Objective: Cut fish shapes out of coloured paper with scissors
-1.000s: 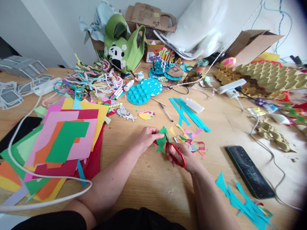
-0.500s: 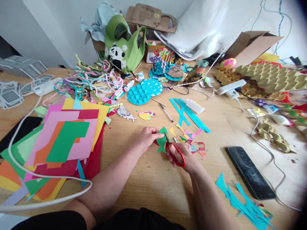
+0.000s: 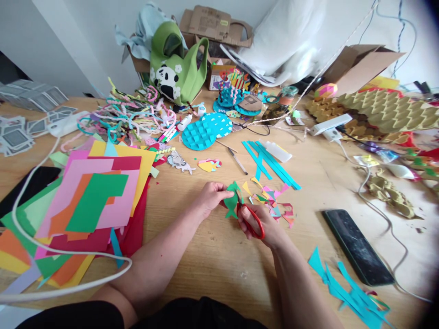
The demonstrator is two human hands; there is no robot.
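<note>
Between its fingertips my left hand (image 3: 211,197) pinches a small green paper piece (image 3: 231,199), cut roughly like a fish. My right hand (image 3: 255,223) is closed round the red handles of a pair of scissors (image 3: 259,222), whose blades meet the right edge of the green paper. Just beyond my right hand lie small coloured paper scraps (image 3: 274,208). A yellow and pink paper fish (image 3: 209,165) rests farther back, near a pen (image 3: 238,161).
Stacked coloured paper (image 3: 116,203) and a white cable (image 3: 73,252) lie at the left. A black phone (image 3: 358,246) and blue scraps (image 3: 353,297) are at the right. Blue strips (image 3: 279,167), blue discs (image 3: 199,135) and a green panda bag (image 3: 185,75) stand or lie farther back.
</note>
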